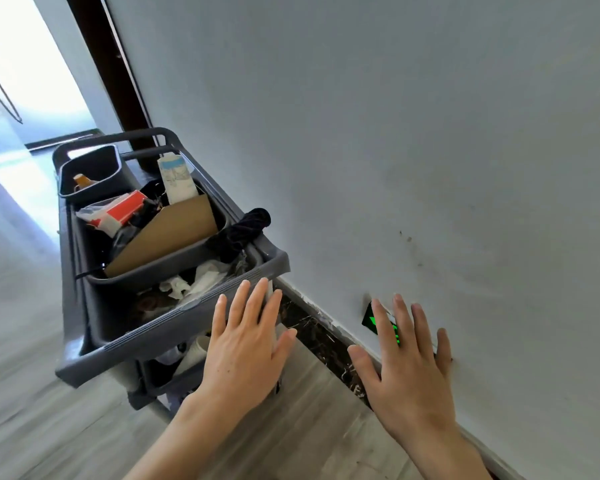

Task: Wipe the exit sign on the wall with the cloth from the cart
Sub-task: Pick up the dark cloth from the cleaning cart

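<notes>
Grey plastic cart (174,337): stands on the pale wood-look floor (32,393), close beside the white wall (395,133), its long side running along it. A handle bar crosses the far end.

Top level, far end: small dark bin (94,171) with an orange-capped bottle (82,181) inside.

Top level, middle: dark tub (174,258) holding a white bottle with a blue label (177,180), a leaning sheet of brown cardboard (174,233), and a red-and-white packet (118,211).

Top level, near end: crumpled white paper or tissue (201,278) among dark clutter; details unclear.

Dark cloth (245,228): bunched, draped over the cart's wall-side rim, next to the tub. Neither hand touches it.

Lower level: white cups or rolls partly visible, mostly hidden by the upper tray.

Exit sign (373,318): small, lit green, fixed low on the wall just above the dark marbled skirting (323,336). Most of it is covered by the right hand's fingers.

Left hand (246,348): bare, flat, fingers spread apart, holding nothing, palm down over the cart's near corner. Whether it touches the rim cannot be told.

Right hand (406,368): bare, flat, fingers spread apart, holding nothing, held up in front of the sign and the wall. Contact with the wall cannot be told.

Background: dark door frame (111,64) beyond the cart, and a bright opening at upper left.
</notes>
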Demonstrator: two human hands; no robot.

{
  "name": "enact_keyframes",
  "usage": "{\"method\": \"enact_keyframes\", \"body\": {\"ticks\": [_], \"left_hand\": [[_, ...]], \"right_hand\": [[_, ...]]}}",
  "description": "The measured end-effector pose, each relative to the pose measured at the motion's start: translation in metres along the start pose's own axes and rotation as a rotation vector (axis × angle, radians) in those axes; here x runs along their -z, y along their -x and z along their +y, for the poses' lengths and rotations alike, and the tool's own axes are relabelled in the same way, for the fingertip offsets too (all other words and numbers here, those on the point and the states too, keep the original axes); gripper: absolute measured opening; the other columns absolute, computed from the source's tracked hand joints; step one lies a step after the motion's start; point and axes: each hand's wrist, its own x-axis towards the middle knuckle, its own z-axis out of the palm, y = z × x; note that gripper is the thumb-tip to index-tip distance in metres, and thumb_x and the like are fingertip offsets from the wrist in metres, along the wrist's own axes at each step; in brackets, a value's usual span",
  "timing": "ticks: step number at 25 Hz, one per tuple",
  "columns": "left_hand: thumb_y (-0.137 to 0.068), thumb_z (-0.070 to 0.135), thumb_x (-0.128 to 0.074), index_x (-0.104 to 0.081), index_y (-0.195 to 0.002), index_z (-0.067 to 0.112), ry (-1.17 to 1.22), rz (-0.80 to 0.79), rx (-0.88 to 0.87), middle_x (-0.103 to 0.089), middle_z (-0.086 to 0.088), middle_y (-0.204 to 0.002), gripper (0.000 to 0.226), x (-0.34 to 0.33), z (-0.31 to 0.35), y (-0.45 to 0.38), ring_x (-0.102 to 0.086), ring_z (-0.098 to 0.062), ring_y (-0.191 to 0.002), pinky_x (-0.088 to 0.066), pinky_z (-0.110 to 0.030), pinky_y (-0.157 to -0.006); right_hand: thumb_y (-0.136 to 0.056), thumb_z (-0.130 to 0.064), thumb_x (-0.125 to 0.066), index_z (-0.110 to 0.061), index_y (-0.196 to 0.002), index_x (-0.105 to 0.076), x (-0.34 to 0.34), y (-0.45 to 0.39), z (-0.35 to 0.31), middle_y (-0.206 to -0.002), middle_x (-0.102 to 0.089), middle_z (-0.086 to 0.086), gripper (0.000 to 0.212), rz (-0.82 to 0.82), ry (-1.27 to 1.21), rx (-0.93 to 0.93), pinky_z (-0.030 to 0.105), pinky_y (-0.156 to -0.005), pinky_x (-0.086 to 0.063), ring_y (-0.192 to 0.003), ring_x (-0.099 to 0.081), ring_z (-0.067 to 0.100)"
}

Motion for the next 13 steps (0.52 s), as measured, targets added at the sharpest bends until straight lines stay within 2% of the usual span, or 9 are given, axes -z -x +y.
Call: {"method": "enact_keyframes", "body": {"ticks": [3,5,7,10,13], "left_hand": [[-0.096,0.068,0.001,-0.013,-0.163,0.025,0.027,0.02,0.064,-0.001,0.001,-0.172,0.081,0.002,-0.023,-0.007,0.011,-0.021,-0.157,0.013,-0.043,-0.124],[-0.1,0.061,-0.017,-0.017,-0.162,0.023,0.043,0.043,0.091,-0.007,0.0,-0.172,0.073,0.0,-0.041,-0.019,0.005,-0.022,-0.158,0.01,-0.041,-0.123],[-0.102,0.056,-0.03,-0.023,-0.161,0.022,0.097,0.048,0.119,-0.015,-0.002,-0.17,0.069,-0.005,-0.06,-0.037,-0.004,-0.023,-0.158,0.0,-0.04,-0.126],[-0.103,0.051,-0.039,-0.026,-0.16,0.018,0.221,0.039,0.148,-0.021,-0.003,-0.169,0.067,-0.017,-0.085,-0.073,-0.009,-0.022,-0.157,-0.012,-0.037,-0.126],[-0.104,0.047,-0.044,-0.03,-0.159,0.017,0.266,0.041,0.186,-0.026,-0.003,-0.167,0.064,-0.036,-0.114,-0.12,-0.015,-0.022,-0.156,-0.019,-0.036,-0.126]], "right_hand": [[-0.082,-0.072,0.0,-0.039,-0.15,0.002,-0.008,-0.025,-0.017,-0.163,0.007,-0.006,0.075,-0.023,-0.034,0.102,0.042,-0.117,0.011,-0.145,0.022,0.013],[-0.085,-0.069,-0.007,-0.035,-0.15,-0.013,-0.013,-0.046,-0.031,-0.163,-0.004,-0.004,0.074,-0.035,-0.061,0.17,0.039,-0.118,0.002,-0.148,0.01,0.016],[-0.088,-0.064,-0.017,-0.032,-0.149,-0.024,-0.021,-0.072,-0.045,-0.162,-0.016,-0.002,0.069,-0.051,-0.076,0.223,0.038,-0.118,-0.01,-0.148,-0.004,0.018],[-0.089,-0.059,-0.025,-0.031,-0.147,-0.029,-0.035,-0.114,-0.064,-0.157,-0.028,-0.003,0.064,-0.068,-0.082,0.264,0.035,-0.115,-0.02,-0.146,-0.018,0.016],[-0.092,-0.053,-0.035,-0.029,-0.147,-0.032,-0.053,-0.17,-0.09,-0.155,-0.034,-0.003,0.06,-0.1,-0.066,0.303,0.033,-0.114,-0.023,-0.143,-0.024,0.016]]}}
